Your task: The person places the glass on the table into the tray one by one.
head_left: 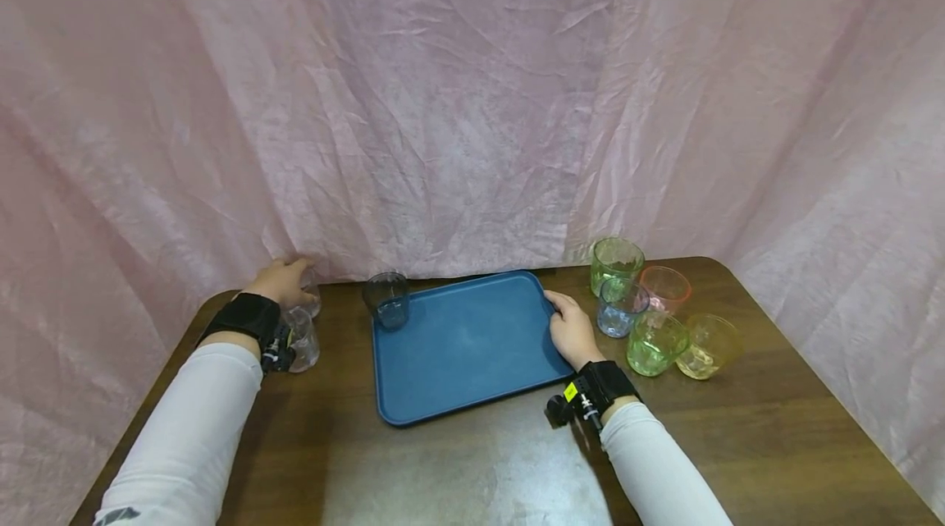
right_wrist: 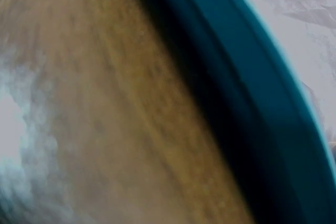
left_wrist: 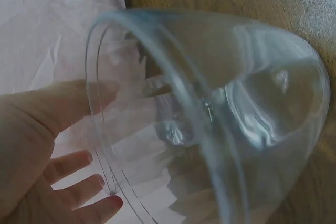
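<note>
Head view: your left hand (head_left: 284, 281) was at the table's far-left edge by the pink curtain (head_left: 472, 99), fingers curled round a clear glass (head_left: 310, 290). A second clear glass (head_left: 303, 339) stood just nearer, beside your wrist strap, so two clear glasses on the left. In the left wrist view a clear glass (left_wrist: 210, 119) filled the frame, seen side-on with its mouth toward the curtain, and your straight fingers (left_wrist: 73, 166) showed beyond its rim; which of the two glasses it was, can't tell.

Your right hand (head_left: 570, 329) lay on the right edge of the blue tray (head_left: 465, 345), fingers bent over the rim. One tray, flat on the wooden table (head_left: 472, 460), long axis running near to far, slightly skewed. One dark smoky glass (head_left: 387, 299) stood upright in its far-left corner.

Right of the tray, five upright glasses clustered close: two green (head_left: 616, 263) (head_left: 655, 341), one bluish (head_left: 622, 306), one pink (head_left: 665, 288), one yellow (head_left: 709, 345). Right wrist view was blurred, only tray rim (right_wrist: 262, 103) and table.
</note>
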The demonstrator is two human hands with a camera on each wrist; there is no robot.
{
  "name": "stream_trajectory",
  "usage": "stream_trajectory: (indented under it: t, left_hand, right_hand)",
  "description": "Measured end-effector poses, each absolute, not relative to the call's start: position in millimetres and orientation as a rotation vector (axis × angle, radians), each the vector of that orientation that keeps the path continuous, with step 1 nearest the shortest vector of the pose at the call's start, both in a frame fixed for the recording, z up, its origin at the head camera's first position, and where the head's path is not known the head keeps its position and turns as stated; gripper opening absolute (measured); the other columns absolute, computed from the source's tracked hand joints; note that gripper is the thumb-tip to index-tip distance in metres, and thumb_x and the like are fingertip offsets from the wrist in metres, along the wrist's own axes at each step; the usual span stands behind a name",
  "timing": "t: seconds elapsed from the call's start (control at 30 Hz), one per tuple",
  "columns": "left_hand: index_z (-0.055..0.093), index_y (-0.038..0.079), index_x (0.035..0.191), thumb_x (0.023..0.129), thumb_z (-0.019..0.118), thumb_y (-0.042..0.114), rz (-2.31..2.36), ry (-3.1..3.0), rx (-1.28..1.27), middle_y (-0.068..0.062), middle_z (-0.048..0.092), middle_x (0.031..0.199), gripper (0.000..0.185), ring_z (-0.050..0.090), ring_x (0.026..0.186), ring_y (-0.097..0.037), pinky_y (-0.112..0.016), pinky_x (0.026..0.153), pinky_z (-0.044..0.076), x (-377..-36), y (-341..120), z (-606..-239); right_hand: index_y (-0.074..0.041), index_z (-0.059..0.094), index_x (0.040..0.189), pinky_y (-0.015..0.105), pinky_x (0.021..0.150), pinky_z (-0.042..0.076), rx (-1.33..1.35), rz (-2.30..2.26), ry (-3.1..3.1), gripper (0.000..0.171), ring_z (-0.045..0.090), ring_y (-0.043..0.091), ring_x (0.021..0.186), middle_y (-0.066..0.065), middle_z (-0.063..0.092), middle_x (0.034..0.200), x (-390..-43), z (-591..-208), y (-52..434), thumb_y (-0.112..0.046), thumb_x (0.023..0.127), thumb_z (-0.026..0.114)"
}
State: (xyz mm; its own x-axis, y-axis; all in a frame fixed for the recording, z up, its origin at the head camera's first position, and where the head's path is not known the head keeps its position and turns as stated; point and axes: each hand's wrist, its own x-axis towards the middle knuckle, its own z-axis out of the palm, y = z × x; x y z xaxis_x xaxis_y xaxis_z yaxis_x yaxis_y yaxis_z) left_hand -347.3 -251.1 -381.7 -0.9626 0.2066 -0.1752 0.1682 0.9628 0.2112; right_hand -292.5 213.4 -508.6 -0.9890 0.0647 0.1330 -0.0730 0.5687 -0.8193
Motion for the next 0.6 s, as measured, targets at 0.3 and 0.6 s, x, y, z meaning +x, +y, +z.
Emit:
stream_trajectory:
  t: [0.3,0.6]
  left_hand:
    - [0.042,-0.010,0.144,0.084,0.077,0.008,0.258,2.929,0.370,-0.047,0.042,0.136,0.071,0.042,0.126,-0.062,-0.069,0.101,0.044,-348.8,-257.3,-378.5]
    - [0.051,-0.005,0.137,0.080,0.082,0.009,0.258,2.985,0.393,-0.043,0.049,0.127,0.067,0.049,0.115,-0.063,-0.070,0.094,0.048,-348.9,-260.5,-382.3]
  right_hand:
    - [0.003,0.049,0.146,0.052,0.115,0.039,0.002,1.408,-2.649,0.049,0.044,0.039,0.139,0.022,0.046,0.151,-292.9,-509.1,213.4,0.004,0.099,0.037]
    - [0.004,0.050,0.145,0.052,0.115,0.038,0.007,1.404,-2.637,0.049,0.045,0.039,0.139,0.023,0.047,0.150,-293.3,-510.3,214.3,0.005,0.098,0.038]
